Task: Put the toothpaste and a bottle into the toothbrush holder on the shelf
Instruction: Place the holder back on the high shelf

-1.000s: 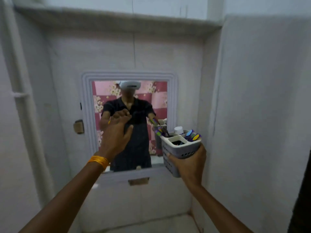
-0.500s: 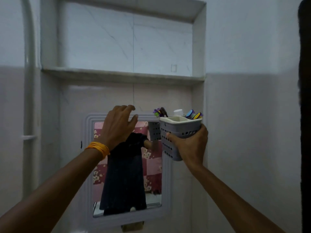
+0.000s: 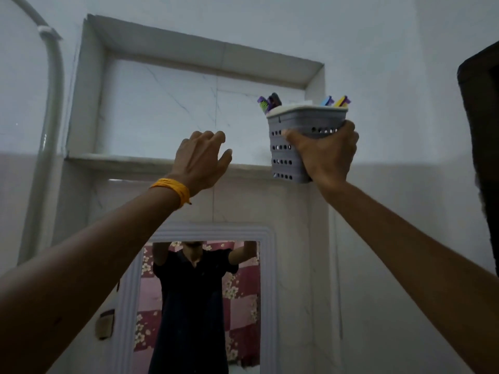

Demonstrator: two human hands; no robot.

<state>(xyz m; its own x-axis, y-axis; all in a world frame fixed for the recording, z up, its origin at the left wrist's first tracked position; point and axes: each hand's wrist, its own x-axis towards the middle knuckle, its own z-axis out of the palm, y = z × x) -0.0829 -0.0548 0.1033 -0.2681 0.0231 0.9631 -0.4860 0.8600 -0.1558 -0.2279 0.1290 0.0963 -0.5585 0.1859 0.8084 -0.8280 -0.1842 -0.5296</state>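
Note:
My right hand (image 3: pixel 325 155) grips the grey perforated toothbrush holder (image 3: pixel 286 152) from the front and holds it up at the right end of the recessed stone shelf (image 3: pixel 121 159), its base level with the shelf's lip. Coloured toothbrush heads (image 3: pixel 270 102) and other coloured tips (image 3: pixel 336 101) stick out of its white top rim. What else lies inside is hidden from below. My left hand (image 3: pixel 201 157), with an orange band at the wrist, is raised in front of the shelf edge, fingers loosely apart and holding nothing.
A framed mirror (image 3: pixel 205 306) hangs below the shelf and reflects a person with both arms raised. A pale pipe (image 3: pixel 51 109) runs up the wall at the left. A dark object (image 3: pixel 483 147) juts in at the right edge.
Both hands have risen from mirror height to the shelf, the right one carrying the holder up to the shelf's right end. The view has tilted upward.

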